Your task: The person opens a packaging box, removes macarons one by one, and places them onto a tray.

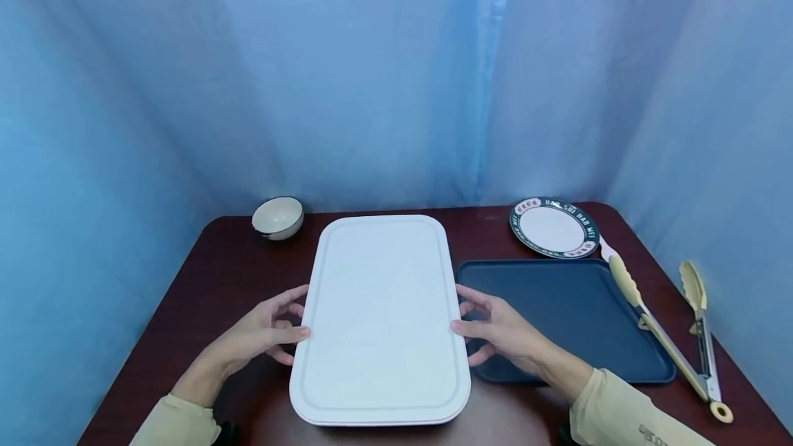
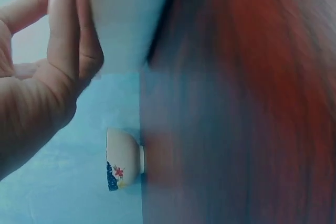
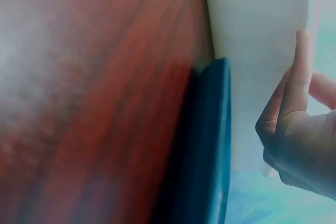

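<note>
A white rectangular box with rounded corners stands in the middle of the table, covered by a flat white lid (image 1: 381, 315) with a shallow groove along its border. My left hand (image 1: 266, 332) grips the lid's left edge, thumb at the top rim and the other fingers spread along the side. Opposite it, my right hand (image 1: 498, 329) holds the right edge in the same way, above the near left part of a dark blue tray (image 1: 557, 322). Both wrist views show the fingers up at the rim, against the box's pale side wall (image 3: 252, 35). The lid hides the box's inside.
A small white bowl (image 1: 278, 217) stands at the back left. At the back right, a plate with a green lettered rim (image 1: 553, 227) lies beyond the tray. Tongs with cream tips (image 1: 665, 346) lie spread along the right side. Blue curtains (image 1: 384, 88) surround the dark red-brown table.
</note>
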